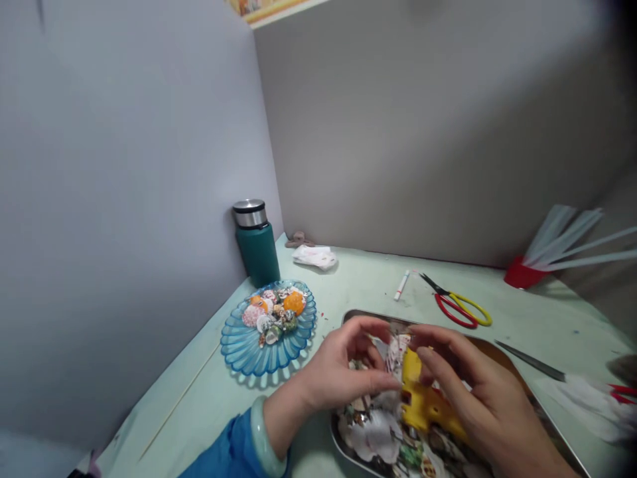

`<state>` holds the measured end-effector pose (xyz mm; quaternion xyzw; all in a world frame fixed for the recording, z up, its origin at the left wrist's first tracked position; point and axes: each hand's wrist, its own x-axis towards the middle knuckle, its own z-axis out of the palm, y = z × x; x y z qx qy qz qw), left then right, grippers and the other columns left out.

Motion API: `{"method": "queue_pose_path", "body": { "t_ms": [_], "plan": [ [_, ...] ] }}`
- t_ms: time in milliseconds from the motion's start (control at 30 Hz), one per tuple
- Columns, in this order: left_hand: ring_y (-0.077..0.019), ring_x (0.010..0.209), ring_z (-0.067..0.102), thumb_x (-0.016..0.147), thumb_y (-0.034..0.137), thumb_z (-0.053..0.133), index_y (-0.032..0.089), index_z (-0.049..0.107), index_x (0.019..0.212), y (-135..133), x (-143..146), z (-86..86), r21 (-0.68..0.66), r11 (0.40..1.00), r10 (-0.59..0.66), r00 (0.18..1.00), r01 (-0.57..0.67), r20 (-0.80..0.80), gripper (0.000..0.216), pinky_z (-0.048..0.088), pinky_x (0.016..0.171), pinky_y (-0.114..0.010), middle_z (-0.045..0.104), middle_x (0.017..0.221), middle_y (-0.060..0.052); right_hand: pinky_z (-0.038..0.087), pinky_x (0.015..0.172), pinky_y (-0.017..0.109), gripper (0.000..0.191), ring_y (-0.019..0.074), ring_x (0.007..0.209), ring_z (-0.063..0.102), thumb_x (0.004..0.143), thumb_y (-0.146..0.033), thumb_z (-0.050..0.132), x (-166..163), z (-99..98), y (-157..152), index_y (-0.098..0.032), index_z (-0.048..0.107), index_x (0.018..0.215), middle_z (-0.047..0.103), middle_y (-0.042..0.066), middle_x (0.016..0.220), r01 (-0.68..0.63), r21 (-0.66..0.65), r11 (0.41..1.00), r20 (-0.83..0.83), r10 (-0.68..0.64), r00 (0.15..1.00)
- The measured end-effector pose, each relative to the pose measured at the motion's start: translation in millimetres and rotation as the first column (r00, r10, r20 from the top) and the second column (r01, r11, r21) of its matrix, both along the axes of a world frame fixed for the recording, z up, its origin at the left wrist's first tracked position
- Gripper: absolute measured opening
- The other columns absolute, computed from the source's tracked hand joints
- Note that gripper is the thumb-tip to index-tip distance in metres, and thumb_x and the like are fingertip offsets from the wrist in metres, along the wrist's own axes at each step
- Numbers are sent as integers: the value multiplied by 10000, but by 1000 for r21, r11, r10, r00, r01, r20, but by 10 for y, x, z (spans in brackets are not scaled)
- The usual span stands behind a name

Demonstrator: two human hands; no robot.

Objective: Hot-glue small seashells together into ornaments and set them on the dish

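My left hand [346, 372] hovers above the metal tray [334, 435], its thumb and curled fingers apart and nothing visible in its grip. Facing it, my right hand [468, 382] has its thumb and fingertips apart and seems to hold nothing. Beneath and beside the right hand, a yellow glue gun [423, 405] lies on the tray's contents, partly hidden by that hand. Seashells [373, 435] in white, brown and green fill the tray. Between the hands a whitish shell with reddish marks [397, 352] shows; I cannot tell whether a finger touches it.
A blue scalloped glass plate [263, 362] holding colourful shells stands left. Behind it are a green bottle [257, 249] and a white packet [314, 257]. Scissors [455, 302], a white stick [401, 285], tweezers [531, 360] and a red cup of glue sticks [522, 273] lie or stand to the right.
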<state>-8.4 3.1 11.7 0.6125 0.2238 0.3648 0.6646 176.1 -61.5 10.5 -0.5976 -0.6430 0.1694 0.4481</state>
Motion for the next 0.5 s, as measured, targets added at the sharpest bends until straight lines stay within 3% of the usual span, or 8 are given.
{"method": "queue_pose_path", "body": {
  "t_ms": [67,133,200,400,500],
  "plan": [
    [-123,725,577,647,189,767,191,527,1158,2,-74,81,195,967,187,976,-163,-109,565,483,693,-284,591,1016,-67,530,572,269,292,183,740,641,886,-432,471,8,16,-14,-251,546,1102,657,46,946,9,21,1000,10,-10,1000],
    [-152,771,586,692,223,733,187,543,1177,5,-216,164,415,866,393,894,-280,-216,523,473,787,-333,606,997,-74,530,633,288,275,191,784,638,888,-421,469,4,48,-32,-250,554,1087,657,45,970,8,62,998,37,-11,999],
    [-166,794,592,717,249,704,202,582,1144,19,-429,234,575,756,543,789,-311,-287,447,466,820,-354,601,1073,-88,517,668,302,256,193,792,632,896,-400,462,-11,90,-49,-247,558,1077,657,44,975,1,96,995,67,-7,998],
    [-200,751,644,728,440,654,158,542,1168,132,-1155,391,568,537,841,445,-624,-306,534,503,703,-319,677,826,-50,476,612,276,200,174,738,607,897,-329,472,-67,205,-72,-227,574,1036,651,45,957,-59,159,985,117,41,992],
    [-197,737,653,724,521,622,168,558,1144,159,-1276,430,624,553,832,342,-552,-436,553,502,665,-284,689,811,-44,462,601,270,175,158,700,594,894,-302,480,-79,228,-81,-218,576,1014,646,39,938,-80,164,983,125,60,990]
  ]
}}
